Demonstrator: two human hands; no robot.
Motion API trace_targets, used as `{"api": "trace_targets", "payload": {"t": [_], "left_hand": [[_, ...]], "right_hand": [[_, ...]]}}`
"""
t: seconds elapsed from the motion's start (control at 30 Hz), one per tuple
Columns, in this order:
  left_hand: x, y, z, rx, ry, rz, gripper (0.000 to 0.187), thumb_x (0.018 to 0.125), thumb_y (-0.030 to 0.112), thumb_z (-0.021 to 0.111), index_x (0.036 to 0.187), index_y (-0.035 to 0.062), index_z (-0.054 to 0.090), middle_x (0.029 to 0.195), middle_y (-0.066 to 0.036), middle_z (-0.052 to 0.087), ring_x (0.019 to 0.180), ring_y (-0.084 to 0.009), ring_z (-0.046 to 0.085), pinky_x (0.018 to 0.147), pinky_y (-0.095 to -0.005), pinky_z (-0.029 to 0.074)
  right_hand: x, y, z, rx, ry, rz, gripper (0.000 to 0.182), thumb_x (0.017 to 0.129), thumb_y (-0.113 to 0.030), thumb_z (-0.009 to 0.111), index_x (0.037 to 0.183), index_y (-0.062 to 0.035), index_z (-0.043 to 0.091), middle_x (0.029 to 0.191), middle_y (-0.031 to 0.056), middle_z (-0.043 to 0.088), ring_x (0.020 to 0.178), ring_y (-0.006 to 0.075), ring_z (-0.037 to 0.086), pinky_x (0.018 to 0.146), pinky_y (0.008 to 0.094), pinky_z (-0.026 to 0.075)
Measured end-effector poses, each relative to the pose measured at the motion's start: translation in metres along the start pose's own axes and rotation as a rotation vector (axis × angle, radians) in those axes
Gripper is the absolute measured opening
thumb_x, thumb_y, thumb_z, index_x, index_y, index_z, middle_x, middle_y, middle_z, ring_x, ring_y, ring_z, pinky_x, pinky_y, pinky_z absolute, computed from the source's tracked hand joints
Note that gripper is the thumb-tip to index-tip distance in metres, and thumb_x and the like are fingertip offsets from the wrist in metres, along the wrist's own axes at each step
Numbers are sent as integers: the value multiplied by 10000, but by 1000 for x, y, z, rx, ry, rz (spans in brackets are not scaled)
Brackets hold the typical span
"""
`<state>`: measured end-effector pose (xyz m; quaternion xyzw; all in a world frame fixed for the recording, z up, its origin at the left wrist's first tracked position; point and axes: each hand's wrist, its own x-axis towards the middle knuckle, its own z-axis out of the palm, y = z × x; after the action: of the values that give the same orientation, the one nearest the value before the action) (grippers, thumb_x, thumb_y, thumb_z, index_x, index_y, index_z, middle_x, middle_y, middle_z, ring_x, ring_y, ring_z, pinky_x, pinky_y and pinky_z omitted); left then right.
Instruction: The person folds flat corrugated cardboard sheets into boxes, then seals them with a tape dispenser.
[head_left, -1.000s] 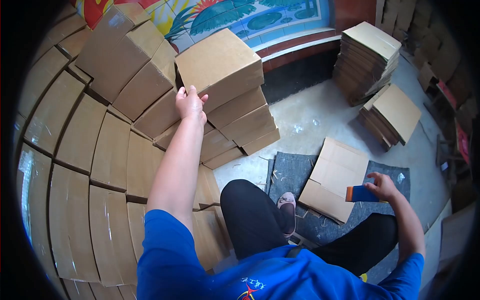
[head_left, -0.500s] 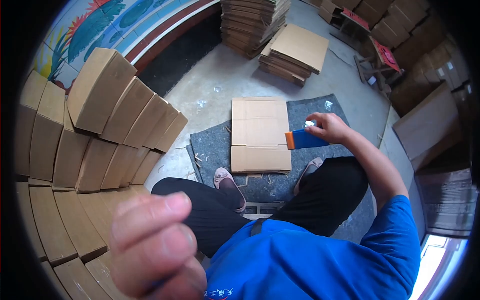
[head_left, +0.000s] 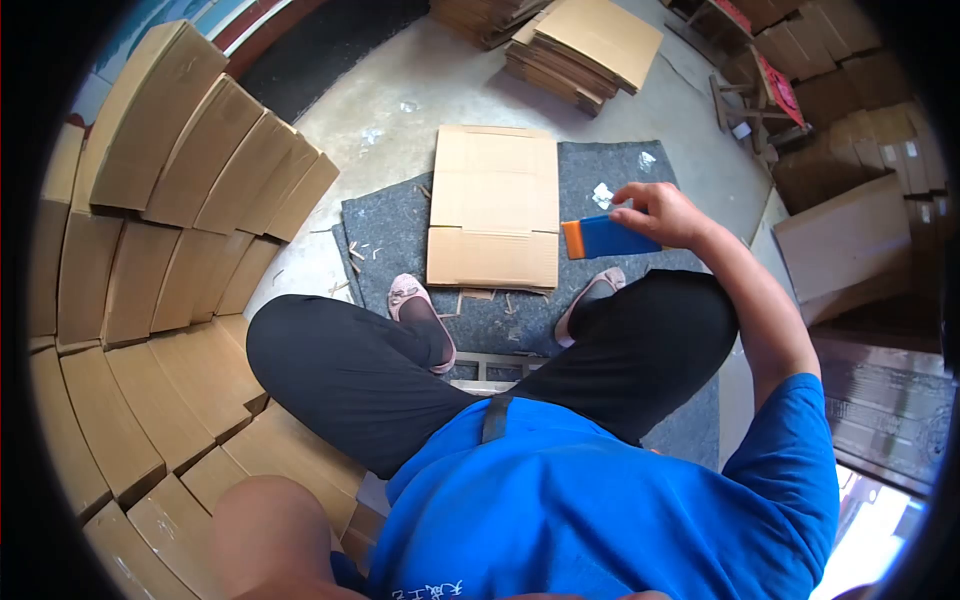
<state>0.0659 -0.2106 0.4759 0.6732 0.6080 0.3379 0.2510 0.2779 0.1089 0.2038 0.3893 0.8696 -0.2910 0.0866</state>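
Observation:
My right hand (head_left: 655,215) is closed round a flat blue tool (head_left: 612,236) with an orange end, held just right of the flat cardboard sheet. That creased brown cardboard (head_left: 494,205) lies on a dark grey mat (head_left: 385,225) in front of my feet. Of my left arm, only a blurred bent part (head_left: 270,530) shows at the lower left; the fingers of my left hand cannot be made out.
Stacked brown boxes (head_left: 190,285) fill the left side. A pile of flat cardboard (head_left: 590,50) stands beyond the mat. At the upper right is a wooden stool with a red top (head_left: 778,88), with more cartons (head_left: 850,235) near it. Small scraps lie on the mat.
My left hand, raised large at the lower left before, has dropped back towards my body. The view has tilted downward. My right hand still holds the blue tool beside the cardboard.

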Motion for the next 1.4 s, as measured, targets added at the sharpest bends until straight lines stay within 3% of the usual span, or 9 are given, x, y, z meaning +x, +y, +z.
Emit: {"api": "trace_targets", "payload": {"t": [0.17,0.57,0.73,0.87,0.9,0.93,1.2,1.27,1.4], "left_hand": [[10,-43,41,-209,26,621,319,982,322,491,974,40,641,876,-115,697,677,-224,644,605,-348,503],[33,-58,31,-482,414,1018,262,942,321,500,917,103,643,814,-92,705,660,-312,665,606,-491,520],[40,-44,69,-328,-22,1034,251,902,274,520,815,76,648,703,-84,682,623,-332,677,567,-529,522],[29,-80,76,-122,-240,900,171,835,216,596,750,82,660,706,-75,693,629,-355,676,552,-462,540],[31,-102,79,-127,-334,752,103,906,60,598,837,24,666,835,-116,693,871,-259,700,723,-335,548],[37,-121,79,-97,-69,696,200,898,84,616,711,27,660,682,-93,643,781,-186,689,684,-346,532],[109,-328,-40,163,710,50,192,1018,158,574,1009,-2,678,1134,-101,682,989,-159,645,880,-297,513],[124,-366,-77,302,844,37,184,1004,165,556,965,15,654,1103,-121,689,998,-252,648,891,-350,515],[136,-408,-127,80,838,-157,305,1059,246,481,1168,16,649,1032,-67,669,954,-145,630,864,-292,511]], "right_hand": [[2,-4,2,10,1,-59,375,902,-334,686,1100,-17,684,860,173,721,760,257,697,720,375,547],[14,32,23,225,32,-127,270,943,-222,649,1037,30,631,690,36,587,639,88,532,581,285,442],[16,17,20,196,19,-91,257,916,-207,668,1015,29,636,718,60,610,664,110,571,613,298,486],[14,-8,9,173,-41,-12,294,899,-205,688,1055,43,657,788,133,684,708,160,640,663,328,533],[15,-9,9,180,-35,-10,315,898,-230,691,1059,39,661,818,153,698,740,183,668,697,332,551],[17,-5,11,204,-24,-15,324,899,-240,690,1062,38,662,828,156,701,752,190,676,711,335,555],[43,-3,7,306,1,23,342,905,-264,681,1077,31,666,873,164,714,801,213,694,744,357,566],[54,-8,5,296,-2,25,345,903,-263,684,1083,31,668,867,169,712,794,215,695,742,356,566],[77,-18,5,302,-25,17,346,898,-283,691,1071,17,675,834,166,709,769,219,696,726,357,566]]}}
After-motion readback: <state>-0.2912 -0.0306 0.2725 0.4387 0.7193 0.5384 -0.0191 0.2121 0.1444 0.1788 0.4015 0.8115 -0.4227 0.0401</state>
